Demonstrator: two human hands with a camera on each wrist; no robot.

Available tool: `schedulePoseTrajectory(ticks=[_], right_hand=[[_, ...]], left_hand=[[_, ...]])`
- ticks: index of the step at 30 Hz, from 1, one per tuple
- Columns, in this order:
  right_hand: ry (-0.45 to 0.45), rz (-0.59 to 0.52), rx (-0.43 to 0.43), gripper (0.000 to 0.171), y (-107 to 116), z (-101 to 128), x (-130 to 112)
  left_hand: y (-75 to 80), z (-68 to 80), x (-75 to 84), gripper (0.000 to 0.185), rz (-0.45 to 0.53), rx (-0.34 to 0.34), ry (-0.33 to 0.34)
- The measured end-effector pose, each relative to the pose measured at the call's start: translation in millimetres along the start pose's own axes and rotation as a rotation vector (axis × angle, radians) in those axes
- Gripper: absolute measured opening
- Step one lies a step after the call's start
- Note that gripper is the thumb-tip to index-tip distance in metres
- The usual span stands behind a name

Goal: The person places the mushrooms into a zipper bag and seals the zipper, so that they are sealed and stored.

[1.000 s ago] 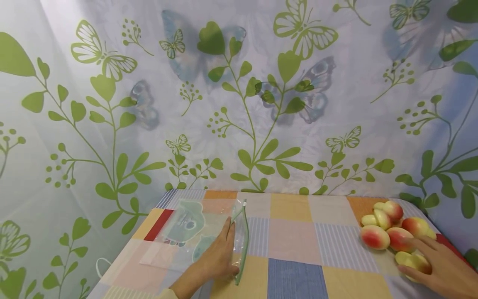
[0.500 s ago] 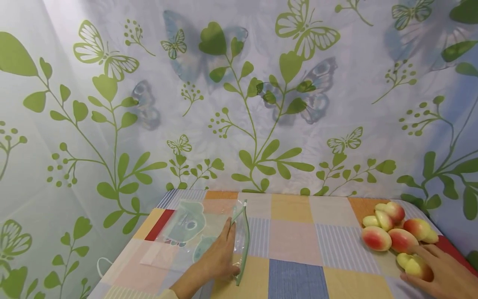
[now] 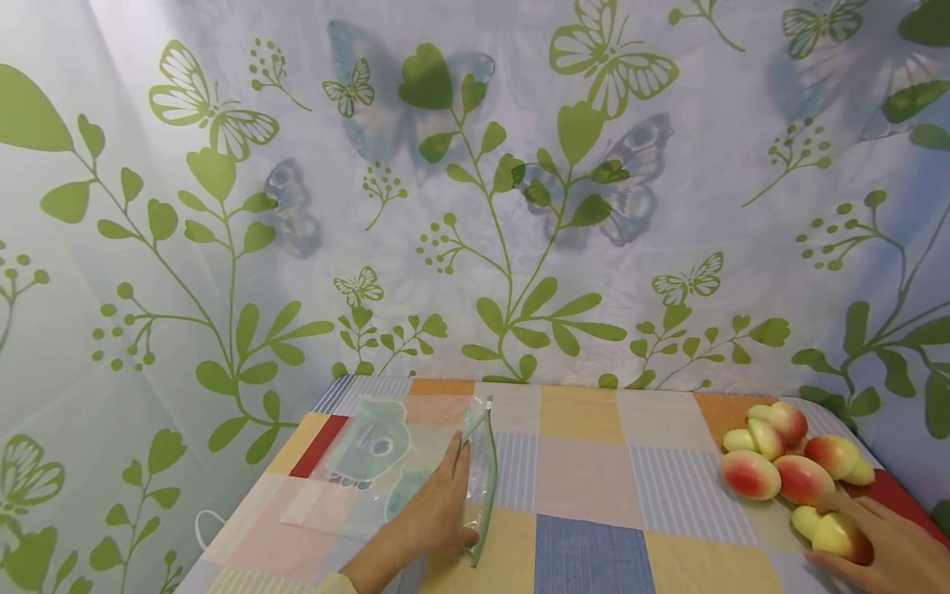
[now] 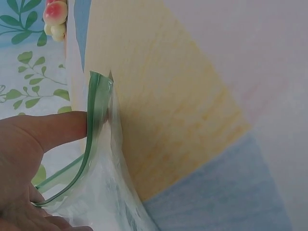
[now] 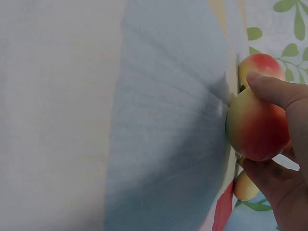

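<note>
On the left side of the table lies a clear zip bag (image 3: 371, 445) with a green zip edge and pale green cartoon prints. My left hand (image 3: 438, 503) is at its mouth, thumb and fingers spread against the two lips, which stand apart. In the left wrist view the straight thumb presses the green strip (image 4: 94, 103). At the right, my right hand (image 3: 891, 544) grips a pear-shaped yellow-and-red fruit (image 3: 834, 532), its narrow yellow end toward the left. The right wrist view shows thumb and fingers around the fruit's red, rounded end (image 5: 260, 125).
Several more red-and-yellow fruits lie clustered beyond the right hand, among them one oval fruit (image 3: 751, 475) and another (image 3: 804, 479). A patchwork cloth (image 3: 586, 470) covers the table. Behind it hangs a leaf-and-butterfly curtain (image 3: 445, 206). A white cord (image 3: 204, 528) shows off the left edge.
My right hand has shifted slightly right and nearer with the pear-shaped fruit, more of which now shows. The left hand and the bag stay put.
</note>
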State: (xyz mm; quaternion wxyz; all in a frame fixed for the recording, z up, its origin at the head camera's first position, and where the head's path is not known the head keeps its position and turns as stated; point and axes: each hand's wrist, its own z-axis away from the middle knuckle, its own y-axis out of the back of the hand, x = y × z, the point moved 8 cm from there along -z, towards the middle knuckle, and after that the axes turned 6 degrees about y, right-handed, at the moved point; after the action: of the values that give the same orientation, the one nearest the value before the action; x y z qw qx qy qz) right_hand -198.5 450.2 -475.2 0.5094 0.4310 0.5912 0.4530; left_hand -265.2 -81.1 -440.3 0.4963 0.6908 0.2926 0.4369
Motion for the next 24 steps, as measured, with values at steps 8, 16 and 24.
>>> schedulePoseTrajectory(ticks=[8, 16, 24], right_hand=[[0.075, 0.005, 0.122, 0.077, 8.7, -0.2, -9.5], [0.091, 0.03, 0.183, 0.064, 21.4, -2.6, -23.5], [0.136, 0.07, 0.232, 0.058, 36.8, -2.9, -36.4]], left_hand=[[-0.6, 0.6, -1.8, 0.129, 0.004, 0.003, 0.0], [1.3, 1.7, 0.7, 0.13, 0.001, -0.016, 0.002], [1.1, 1.2, 1.6, 0.13, -0.007, -0.02, 0.005]])
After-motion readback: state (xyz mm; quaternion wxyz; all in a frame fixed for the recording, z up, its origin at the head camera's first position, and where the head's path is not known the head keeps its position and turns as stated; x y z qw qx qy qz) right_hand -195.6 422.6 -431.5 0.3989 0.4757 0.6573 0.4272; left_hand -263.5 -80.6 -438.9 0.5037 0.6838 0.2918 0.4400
